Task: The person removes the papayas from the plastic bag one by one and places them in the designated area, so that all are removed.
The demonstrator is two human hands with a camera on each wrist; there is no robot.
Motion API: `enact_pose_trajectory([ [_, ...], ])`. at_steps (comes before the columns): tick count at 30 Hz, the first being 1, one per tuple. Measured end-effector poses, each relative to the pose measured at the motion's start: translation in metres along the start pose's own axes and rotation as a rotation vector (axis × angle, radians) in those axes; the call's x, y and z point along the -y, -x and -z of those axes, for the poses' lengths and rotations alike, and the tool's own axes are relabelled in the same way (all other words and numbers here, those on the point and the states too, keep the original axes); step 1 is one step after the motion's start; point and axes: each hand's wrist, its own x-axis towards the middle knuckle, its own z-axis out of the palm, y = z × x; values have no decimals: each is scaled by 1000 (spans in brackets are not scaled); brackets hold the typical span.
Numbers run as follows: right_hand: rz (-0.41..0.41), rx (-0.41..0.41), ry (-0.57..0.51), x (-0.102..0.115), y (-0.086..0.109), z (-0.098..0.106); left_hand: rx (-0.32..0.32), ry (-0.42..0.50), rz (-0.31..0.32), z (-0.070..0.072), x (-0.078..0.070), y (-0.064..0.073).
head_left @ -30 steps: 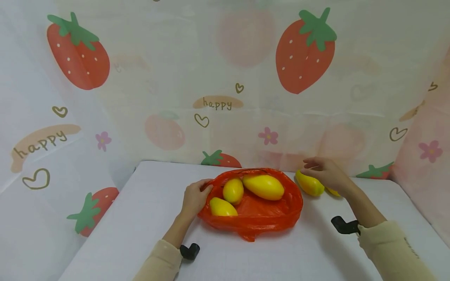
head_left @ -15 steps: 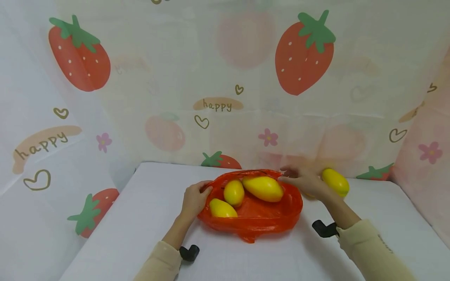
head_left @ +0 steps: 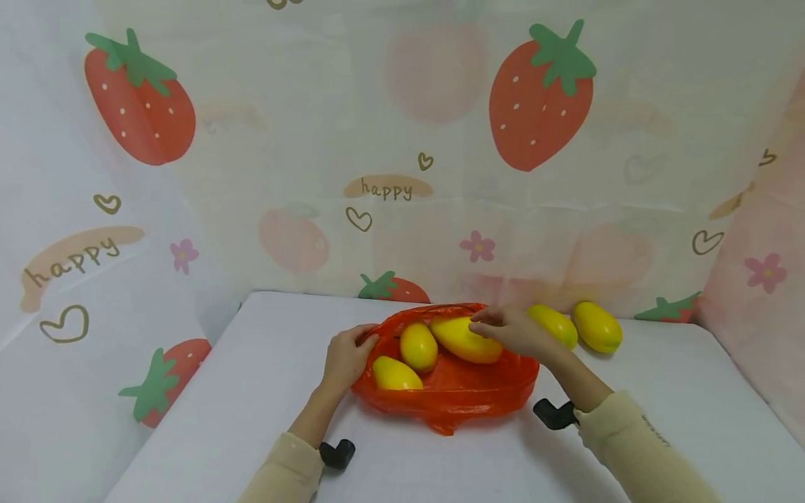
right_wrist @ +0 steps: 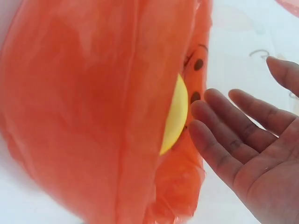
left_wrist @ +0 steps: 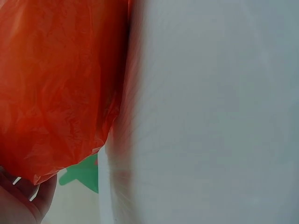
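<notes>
A red plastic bag (head_left: pixel 465 404) lies on the white table with its mouth spread wide. Inside are a large yellow mango (head_left: pixel 462 341) and two smaller ones, a middle mango (head_left: pixel 418 346) and a front mango (head_left: pixel 396 375). My left hand (head_left: pixel 346 356) pinches the bag's left rim between thumb and fingers; in the left wrist view its fingers sit at the bag's edge. Over the bag's right side is my right hand (head_left: pixel 514 330), its fingertips overlapping the large mango in the head view. The right wrist view shows that palm (right_wrist: pixel 266 186) empty, fingers loosely extended beside the bag.
Right of the bag, near the table's back edge, lie two more yellow mangoes, a nearer one (head_left: pixel 556 325) partly behind my right wrist and a farther one (head_left: pixel 597 327). A strawberry-printed curtain (head_left: pixel 314 126) rises behind the white table (head_left: pixel 270 391).
My right hand has moved left from the mangoes at the right to over the bag's mouth, uncovering those two. The left hand stays on the rim.
</notes>
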Motion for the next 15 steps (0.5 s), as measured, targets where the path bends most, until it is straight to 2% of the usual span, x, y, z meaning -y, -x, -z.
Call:
enact_pose_trajectory([
  [9, -15, 27, -7, 11, -3, -12, 8, 6, 9, 0, 1, 0],
  [15, -15, 15, 16, 16, -6, -22, 7, 2, 6, -1, 2, 0],
])
